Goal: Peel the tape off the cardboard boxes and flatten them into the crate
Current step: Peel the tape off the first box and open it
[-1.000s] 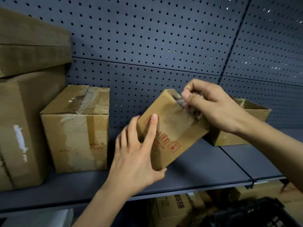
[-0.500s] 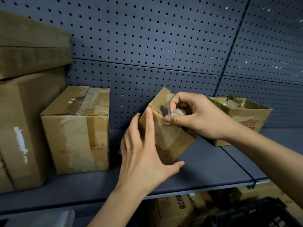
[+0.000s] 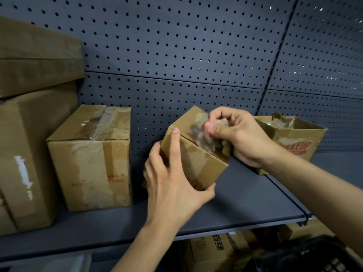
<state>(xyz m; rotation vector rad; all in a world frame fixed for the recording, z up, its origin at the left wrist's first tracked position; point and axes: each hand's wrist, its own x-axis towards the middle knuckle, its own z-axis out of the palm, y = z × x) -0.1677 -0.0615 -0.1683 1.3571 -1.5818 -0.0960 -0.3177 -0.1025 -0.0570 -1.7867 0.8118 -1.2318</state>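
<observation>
On the shelf (image 3: 245, 209), a small box (image 3: 198, 160) sits between a taped box (image 3: 90, 160) left and an open box (image 3: 294, 142) right.

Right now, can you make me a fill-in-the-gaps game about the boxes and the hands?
1. The left hand steadies the small box while the right hand peels off clear ____.
2. The small box is held above a dark ____.
3. The wall behind is full of little round ____.
4. The open box has ____ letters printed on it.

Missing words: tape; shelf; holes; red
</observation>
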